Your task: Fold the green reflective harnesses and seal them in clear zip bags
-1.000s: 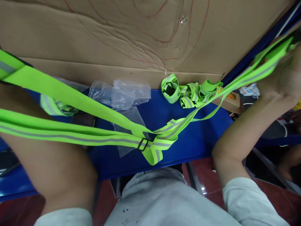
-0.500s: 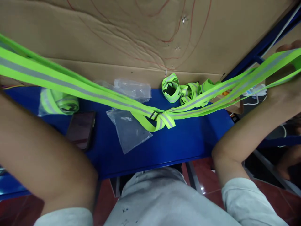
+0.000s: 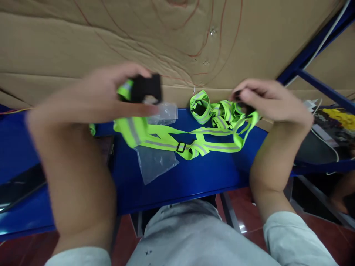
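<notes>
My left hand (image 3: 111, 92) is closed on a black buckle piece (image 3: 148, 88) at one end of a lime-green reflective strap (image 3: 166, 143). My right hand (image 3: 263, 98) pinches another black buckle piece (image 3: 245, 108), mostly covered by the fingers, at the strap's other end. Between the hands the strap hangs slack over the blue table, with a black slider (image 3: 181, 147) and a crossed loop near its middle. Beneath it lies a clear plastic bag (image 3: 155, 166). Behind are a rolled strap (image 3: 200, 107) and more bundled green straps (image 3: 223, 111).
A cardboard sheet (image 3: 124, 44) stands at the back of the blue table (image 3: 177, 181). Another plastic bag (image 3: 168, 112) lies near it. A dark flat object (image 3: 22, 183) is at the left. On the right are a blue frame (image 3: 321, 87), a white cable and yellow items (image 3: 340, 117).
Both hands have come inward from the sides. The strap, stretched taut before, now sags onto the table, and the black buckle pieces show in the hands.
</notes>
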`<state>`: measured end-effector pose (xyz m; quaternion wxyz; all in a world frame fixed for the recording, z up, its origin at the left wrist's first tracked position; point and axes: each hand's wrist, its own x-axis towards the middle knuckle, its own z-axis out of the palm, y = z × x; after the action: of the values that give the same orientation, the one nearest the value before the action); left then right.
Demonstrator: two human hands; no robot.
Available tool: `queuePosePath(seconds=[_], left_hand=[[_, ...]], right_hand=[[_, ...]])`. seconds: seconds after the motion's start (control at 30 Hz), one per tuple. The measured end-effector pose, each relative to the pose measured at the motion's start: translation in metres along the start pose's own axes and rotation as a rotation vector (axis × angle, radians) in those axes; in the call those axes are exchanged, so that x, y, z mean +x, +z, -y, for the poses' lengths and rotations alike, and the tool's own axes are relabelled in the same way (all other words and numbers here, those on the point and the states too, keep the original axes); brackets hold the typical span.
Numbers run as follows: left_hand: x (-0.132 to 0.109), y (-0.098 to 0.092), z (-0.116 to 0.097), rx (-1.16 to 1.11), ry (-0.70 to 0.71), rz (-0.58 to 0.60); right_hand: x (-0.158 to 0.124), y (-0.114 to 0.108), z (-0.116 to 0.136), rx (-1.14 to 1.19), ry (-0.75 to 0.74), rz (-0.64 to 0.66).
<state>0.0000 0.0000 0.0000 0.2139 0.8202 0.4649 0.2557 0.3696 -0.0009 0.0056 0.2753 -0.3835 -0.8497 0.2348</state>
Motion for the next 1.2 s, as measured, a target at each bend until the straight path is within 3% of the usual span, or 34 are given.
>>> queuePosePath(seconds=[0.07, 0.13, 0.23, 0.37, 0.53, 0.7, 0.93, 1.1, 1.2], left_hand=[[0.010, 0.021, -0.008, 0.039, 0.140, 0.130], [0.017, 0.041, -0.015, -0.006, 0.177, 0.239], [0.022, 0.057, -0.018, -0.145, 0.146, 0.186], [0.020, 0.055, -0.015, -0.268, 0.114, 0.130], [0.020, 0.052, -0.012, -0.093, 0.136, 0.104], [0.025, 0.063, -0.010, -0.089, 0.194, 0.110], [0.033, 0.080, -0.009, -0.244, 0.221, 0.092], [0.037, 0.079, -0.007, -0.416, 0.252, 0.084], [0.040, 0.082, -0.004, -0.628, 0.197, 0.063]], right_hand=[[0.014, 0.025, 0.009, -0.063, -0.111, 0.156], [0.026, 0.046, 0.013, -0.028, -0.153, 0.169], [0.034, 0.063, 0.012, 0.074, -0.182, 0.161], [0.032, 0.063, 0.009, 0.237, -0.131, 0.151], [0.030, 0.058, 0.010, 0.339, -0.016, 0.080], [0.032, 0.067, 0.018, 0.335, 0.024, 0.001], [0.046, 0.096, 0.018, 0.435, 0.085, -0.175], [0.050, 0.085, 0.010, 0.493, 0.106, -0.293], [0.050, 0.075, 0.005, 0.618, 0.105, -0.325]])
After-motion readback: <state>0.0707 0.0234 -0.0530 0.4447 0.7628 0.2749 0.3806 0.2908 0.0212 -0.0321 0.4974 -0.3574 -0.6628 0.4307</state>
